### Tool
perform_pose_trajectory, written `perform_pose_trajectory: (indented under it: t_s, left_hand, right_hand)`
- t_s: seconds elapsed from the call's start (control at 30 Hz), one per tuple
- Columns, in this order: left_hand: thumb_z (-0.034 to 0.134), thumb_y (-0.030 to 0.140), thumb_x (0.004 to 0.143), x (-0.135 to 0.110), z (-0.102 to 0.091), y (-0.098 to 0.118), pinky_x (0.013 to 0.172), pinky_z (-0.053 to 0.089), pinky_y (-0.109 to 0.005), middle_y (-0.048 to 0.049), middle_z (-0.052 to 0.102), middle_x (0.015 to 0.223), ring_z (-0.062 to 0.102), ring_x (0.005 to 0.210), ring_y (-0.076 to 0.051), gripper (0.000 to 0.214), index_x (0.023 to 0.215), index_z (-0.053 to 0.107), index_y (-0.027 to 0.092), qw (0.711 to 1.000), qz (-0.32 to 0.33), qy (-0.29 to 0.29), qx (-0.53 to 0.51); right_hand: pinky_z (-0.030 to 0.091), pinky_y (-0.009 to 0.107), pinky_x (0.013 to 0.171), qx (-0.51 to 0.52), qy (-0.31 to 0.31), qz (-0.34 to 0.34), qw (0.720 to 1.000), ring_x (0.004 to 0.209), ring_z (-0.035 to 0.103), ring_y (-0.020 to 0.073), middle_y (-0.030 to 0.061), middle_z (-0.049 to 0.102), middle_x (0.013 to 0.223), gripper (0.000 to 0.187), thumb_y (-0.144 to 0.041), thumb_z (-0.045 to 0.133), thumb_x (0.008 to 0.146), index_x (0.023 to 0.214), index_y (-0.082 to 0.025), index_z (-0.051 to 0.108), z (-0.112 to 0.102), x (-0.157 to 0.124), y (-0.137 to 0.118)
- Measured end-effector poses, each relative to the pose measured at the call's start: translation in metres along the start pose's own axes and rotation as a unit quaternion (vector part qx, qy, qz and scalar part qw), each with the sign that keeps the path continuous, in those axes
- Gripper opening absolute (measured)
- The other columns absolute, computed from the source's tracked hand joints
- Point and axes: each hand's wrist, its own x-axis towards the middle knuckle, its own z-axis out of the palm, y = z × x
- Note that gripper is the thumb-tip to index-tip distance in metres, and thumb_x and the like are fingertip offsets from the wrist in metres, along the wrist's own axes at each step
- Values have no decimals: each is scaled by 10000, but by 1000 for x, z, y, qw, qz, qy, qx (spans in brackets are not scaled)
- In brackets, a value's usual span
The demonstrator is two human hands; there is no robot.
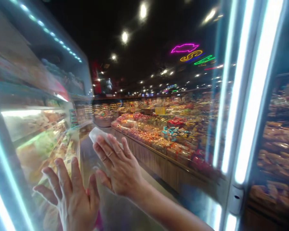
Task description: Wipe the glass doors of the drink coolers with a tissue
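My right hand (119, 168) lies flat with its fingers stretched out and presses a white cloth (96, 134) against a glass door (173, 80). The cloth sticks out past the fingertips, up and to the left. My left hand (68, 195) is lower and to the left, palm against the same glass with its fingers spread, and it holds nothing. The two hands are close but do not touch. The picture is blurred.
The door's frame (245, 122) with bright light strips runs down the right side. A lit chilled case (38, 138) with packaged food stands on the left. Through the glass I see a shop aisle (125, 208) and a long wooden counter (163, 160) piled with wrapped goods.
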Motion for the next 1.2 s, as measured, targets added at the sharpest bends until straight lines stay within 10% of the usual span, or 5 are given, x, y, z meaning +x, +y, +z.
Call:
perform_pose_trajectory:
  t_s: [0.23, 0.5, 0.7, 0.93, 1.2]
  left_hand:
    - [551, 256, 971, 27, 18, 68, 1249, -107, -668, -56, -5, 1754, -83, 1604, -360, 786, 1640, 147, 340, 998, 57, 21, -24]
    - [553, 266, 980, 42, 61, 169, 1252, -69, -684, -53, 86, 1748, -14, 1609, -351, 762, 1631, 169, 365, 993, 107, 25, -51]
    - [554, 258, 978, 45, 74, 198, 1256, -66, -684, -61, 108, 1744, -6, 1610, -348, 759, 1629, 179, 365, 993, 104, 28, -45]
    - [547, 272, 978, 51, 61, 166, 1252, -72, -695, -51, 69, 1748, -3, 1608, -361, 745, 1627, 192, 360, 994, 104, 27, -10]
    - [526, 275, 991, 62, 24, 92, 1247, -100, -684, -45, 80, 1747, -8, 1611, -341, 706, 1623, 222, 351, 994, 92, 51, 29]
  right_hand:
    - [94, 548, 1317, -42, 40, 130, 990, 1617, -49, 261, 88, 193, 1733, 754, -346, 322, 1036, 1655, -98, -29, -38, -5, 94]
    - [131, 656, 1273, -78, 63, 257, 961, 1617, 23, 298, 115, 141, 1741, 706, -351, 240, 1070, 1649, -198, -133, -74, -83, 221]
    - [128, 701, 1252, -69, 97, 309, 944, 1616, -11, 310, 113, 104, 1747, 671, -398, 222, 1080, 1663, -223, -60, -86, -123, 285]
    - [137, 710, 1246, -76, 130, 308, 939, 1616, 15, 331, 108, 56, 1753, 712, -412, 251, 1064, 1661, -205, -77, -75, -90, 264]
    - [136, 635, 1284, -33, 77, 184, 979, 1615, -11, 319, 130, 114, 1744, 792, -439, 323, 1042, 1657, -127, -66, -56, 3, 145]
